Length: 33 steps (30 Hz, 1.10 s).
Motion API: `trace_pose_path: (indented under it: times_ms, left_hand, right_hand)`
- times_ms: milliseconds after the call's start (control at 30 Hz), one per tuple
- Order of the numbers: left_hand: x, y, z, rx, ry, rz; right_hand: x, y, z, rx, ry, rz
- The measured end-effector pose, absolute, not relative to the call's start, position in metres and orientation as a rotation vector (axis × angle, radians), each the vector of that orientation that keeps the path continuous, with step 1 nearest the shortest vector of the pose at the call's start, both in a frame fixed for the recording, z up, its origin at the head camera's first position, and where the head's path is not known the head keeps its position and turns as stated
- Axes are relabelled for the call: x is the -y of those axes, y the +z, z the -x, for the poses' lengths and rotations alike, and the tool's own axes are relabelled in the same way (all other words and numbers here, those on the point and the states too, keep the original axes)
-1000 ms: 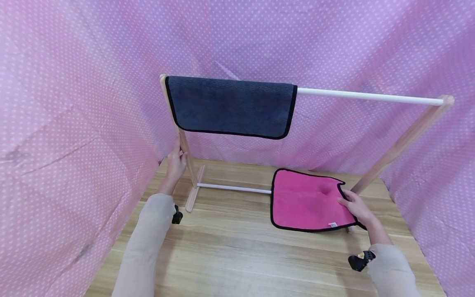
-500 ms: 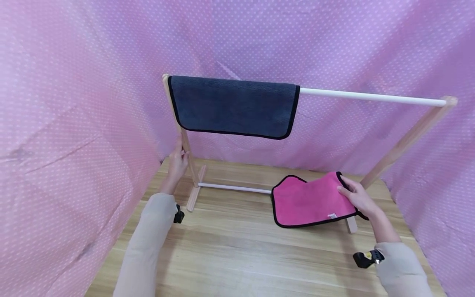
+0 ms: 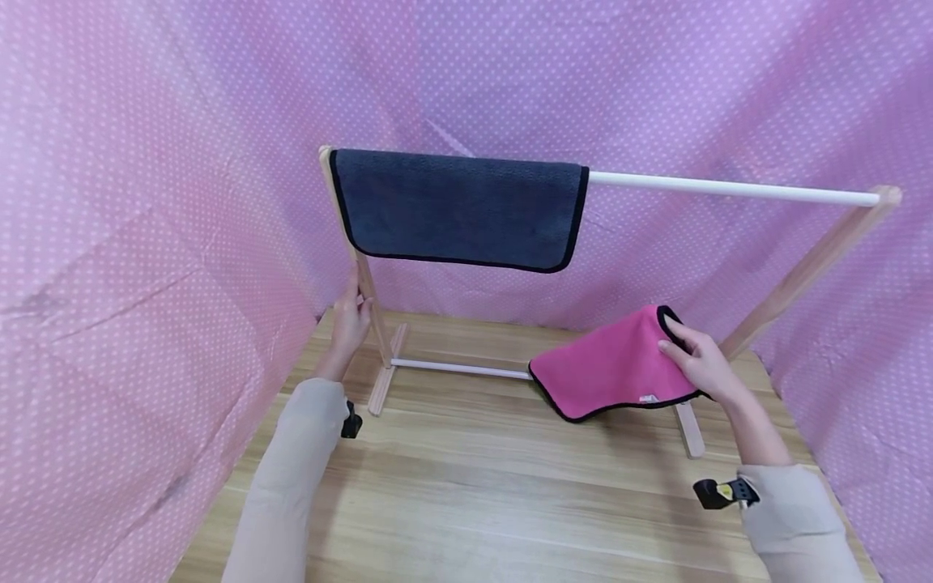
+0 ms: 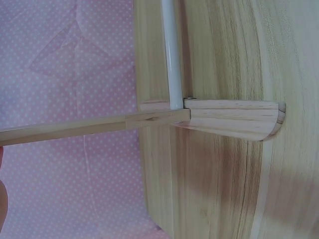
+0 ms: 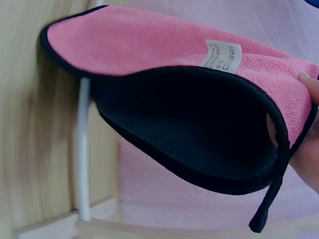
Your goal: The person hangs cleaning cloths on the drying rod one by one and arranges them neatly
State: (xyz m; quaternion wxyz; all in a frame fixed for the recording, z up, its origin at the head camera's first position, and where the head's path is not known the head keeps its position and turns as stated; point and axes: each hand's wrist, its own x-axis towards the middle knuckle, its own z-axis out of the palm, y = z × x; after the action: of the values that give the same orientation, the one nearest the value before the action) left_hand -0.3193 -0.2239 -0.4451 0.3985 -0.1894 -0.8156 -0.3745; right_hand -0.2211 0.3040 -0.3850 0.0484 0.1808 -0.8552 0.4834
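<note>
My right hand [image 3: 703, 364] pinches the right edge of a pink towel [image 3: 612, 364] with black trim, thumb in front. The towel sags leftward toward the lower bar of a wooden rack. In the right wrist view the towel [image 5: 149, 45] bows open, showing its dark inner side, a white label [image 5: 222, 56] and a dangling loop. My left hand [image 3: 350, 324] holds the rack's left post [image 3: 373, 312] below a dark grey towel [image 3: 459, 210] draped over the top bar. Only slivers of its fingers [image 4: 2, 204] show beside the post in the left wrist view.
The rack's white top bar [image 3: 729, 189] runs bare from the grey towel to the right post [image 3: 809, 271]. A white lower bar [image 3: 459, 368] joins its feet. Beneath is a wood-grain table [image 3: 466, 494]; a pink dotted curtain [image 3: 656, 81] surrounds it.
My right hand has lifted the pink towel's right side upward, so the towel went from lying spread flat to sagging and folded. My left hand stays at the post.
</note>
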Motion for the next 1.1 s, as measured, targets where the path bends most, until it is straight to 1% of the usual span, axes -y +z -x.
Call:
trace_pose_path:
  times_ms: [167,300,433,633,1100]
  left_hand:
    - [0.224,-0.445,0.320,2.052,-0.965,0.471]
    - [0.224,-0.446,0.320,2.007,-0.937,0.503]
    - [0.223,-0.446,0.320,1.979,-0.907,0.537]
    - [0.222,-0.446,0.320,2.014,-0.936,0.504]
    - [0.222,-0.447,0.320,2.037,-0.986,0.489]
  right_hand:
    - [-0.302,-0.372,0.220,2.577,1.426,-0.555]
    - [-0.304,-0.367,0.222,2.538,1.371,-0.643]
    - [-0.307,-0.361,0.221,2.548,1.326,-0.672]
    - [-0.309,-0.351,0.222,2.488,1.279,-0.695]
    - [-0.311,-0.325,0.219,2.321,1.266,-0.639]
